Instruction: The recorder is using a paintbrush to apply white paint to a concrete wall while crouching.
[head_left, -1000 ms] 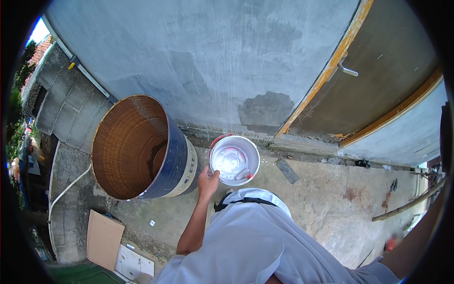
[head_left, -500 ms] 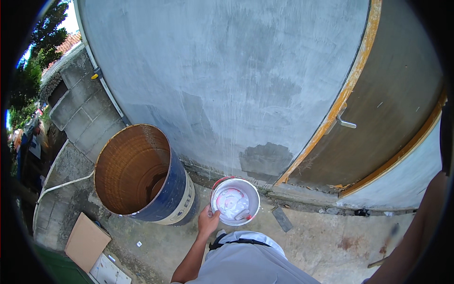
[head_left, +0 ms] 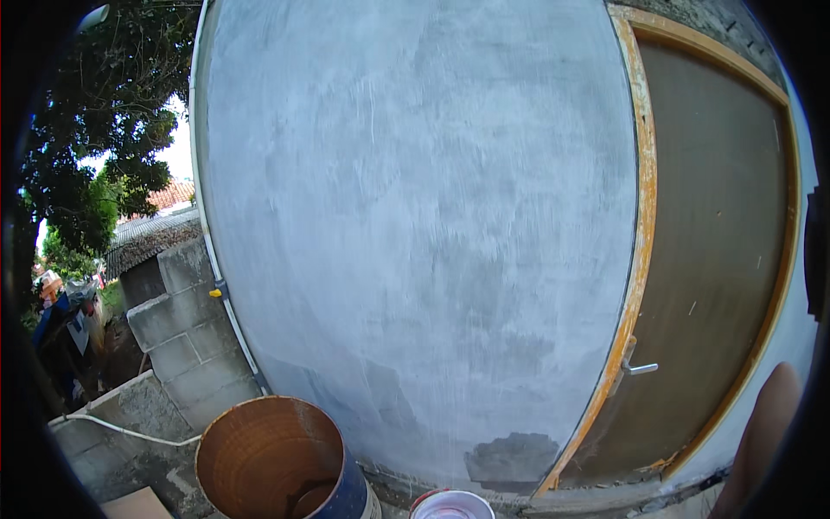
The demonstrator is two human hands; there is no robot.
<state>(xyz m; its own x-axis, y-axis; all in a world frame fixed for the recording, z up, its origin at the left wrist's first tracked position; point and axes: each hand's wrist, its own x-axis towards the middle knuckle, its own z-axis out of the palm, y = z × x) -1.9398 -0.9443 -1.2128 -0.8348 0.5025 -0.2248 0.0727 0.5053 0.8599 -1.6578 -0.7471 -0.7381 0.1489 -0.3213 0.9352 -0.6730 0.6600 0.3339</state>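
Observation:
At the lower edge of the head view shows the upper part of a white paint bucket (head_left: 451,495), with a reddish rim at its left. My left hand is out of the frame, so whether it still holds the bucket is hidden. Part of my right arm (head_left: 765,441) rises at the right rim; the right hand itself does not show. Ahead stands a wall (head_left: 415,216) with streaky, uneven pale grey-blue paint. A darker bare patch (head_left: 512,458) lies low on it, above the bucket.
A rusty-insided blue drum (head_left: 277,450) stands left of the bucket. A brown door (head_left: 709,242) in a worn orange frame, with a metal handle (head_left: 640,369), is at right. A white pipe (head_left: 201,173) with a yellow valve runs up the wall's left edge, beside grey blocks (head_left: 203,346).
The view has tilted upward, so the bucket and drum sit lower and more wall and door show. My left hand, seen gripping the bucket's rim before, has left the frame.

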